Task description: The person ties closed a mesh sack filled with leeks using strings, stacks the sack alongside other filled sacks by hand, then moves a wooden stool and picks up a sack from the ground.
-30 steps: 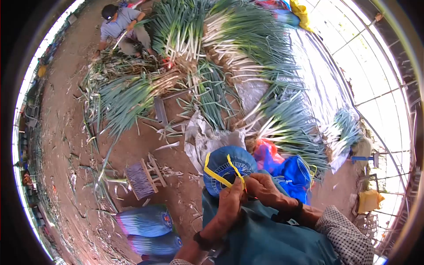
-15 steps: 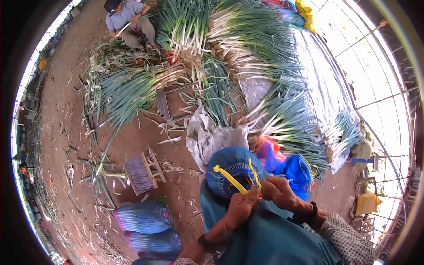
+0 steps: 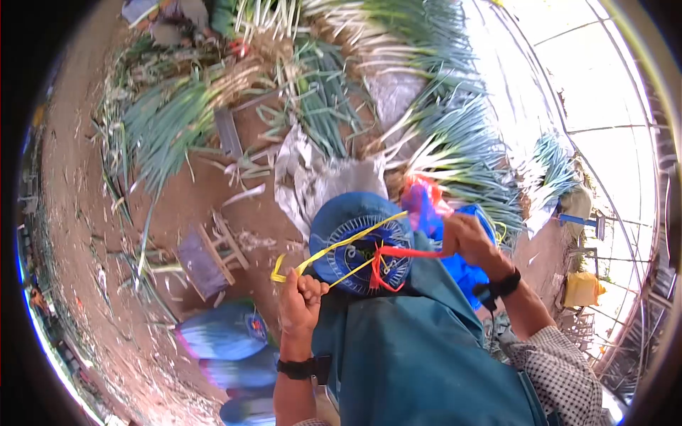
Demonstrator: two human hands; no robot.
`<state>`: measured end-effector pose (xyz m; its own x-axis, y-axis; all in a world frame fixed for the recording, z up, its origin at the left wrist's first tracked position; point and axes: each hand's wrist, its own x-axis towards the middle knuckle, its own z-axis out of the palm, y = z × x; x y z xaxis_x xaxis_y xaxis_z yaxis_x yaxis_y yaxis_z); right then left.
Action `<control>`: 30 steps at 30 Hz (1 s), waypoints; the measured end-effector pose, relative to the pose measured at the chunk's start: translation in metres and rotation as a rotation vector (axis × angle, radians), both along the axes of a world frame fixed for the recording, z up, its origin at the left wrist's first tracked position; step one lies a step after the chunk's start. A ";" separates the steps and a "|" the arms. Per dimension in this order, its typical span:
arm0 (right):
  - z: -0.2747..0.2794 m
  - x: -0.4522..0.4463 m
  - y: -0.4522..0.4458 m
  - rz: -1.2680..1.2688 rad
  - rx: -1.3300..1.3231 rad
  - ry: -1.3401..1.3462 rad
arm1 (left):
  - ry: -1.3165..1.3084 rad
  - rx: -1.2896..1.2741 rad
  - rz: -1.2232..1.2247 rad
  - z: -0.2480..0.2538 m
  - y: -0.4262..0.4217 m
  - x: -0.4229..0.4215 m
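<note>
The bag (image 3: 341, 213) is showing blue, with white dashes ringing its top; against it a yellow strip (image 3: 334, 246) is gleaming and a red strip (image 3: 415, 252) is glowing vividly. From where I am standing, the apron (image 3: 426, 362) is appearing plain teal, the sleeve (image 3: 565, 373) is bearing dark-and-white checks, and the leeks (image 3: 462, 160) are grading from white into green.

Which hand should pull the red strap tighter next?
Probably the right hand: it grips the red strap beside the bag, while the left hand holds the yellow strap.
</note>
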<state>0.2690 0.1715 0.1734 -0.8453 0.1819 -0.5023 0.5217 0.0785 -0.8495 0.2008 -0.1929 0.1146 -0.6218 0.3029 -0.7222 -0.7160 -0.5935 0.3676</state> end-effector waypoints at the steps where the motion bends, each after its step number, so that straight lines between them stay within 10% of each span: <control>1: 0.021 -0.002 -0.018 -0.195 -0.121 -0.171 | 0.046 -0.001 -0.064 0.016 0.011 -0.016; 7: 0.047 -0.003 -0.069 0.249 0.252 -0.110 | 0.873 -0.058 -0.926 0.119 0.116 -0.058; 11: 0.042 -0.001 -0.108 0.192 0.243 0.086 | 1.602 -0.025 -0.721 0.109 0.166 -0.046; 16: 0.054 -0.009 -0.116 0.137 0.391 0.213 | 1.355 0.136 -0.970 0.130 0.137 -0.071; 18: 0.057 -0.010 -0.110 0.089 0.373 0.149 | 1.119 -0.030 -0.964 0.112 0.098 -0.098; 22: 0.051 -0.012 -0.117 -0.012 0.280 0.008 | 1.540 -0.643 -1.045 -0.005 0.068 -0.064; 30: 0.043 -0.022 -0.098 -0.182 0.065 -0.236 | 0.926 -0.171 -0.860 -0.056 0.096 -0.029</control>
<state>0.2472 0.0734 0.2161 -0.6571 0.3578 -0.6635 0.7148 0.0163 -0.6991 0.1717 -0.0973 0.0590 -0.5625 0.8034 -0.1950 -0.2808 0.0362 0.9591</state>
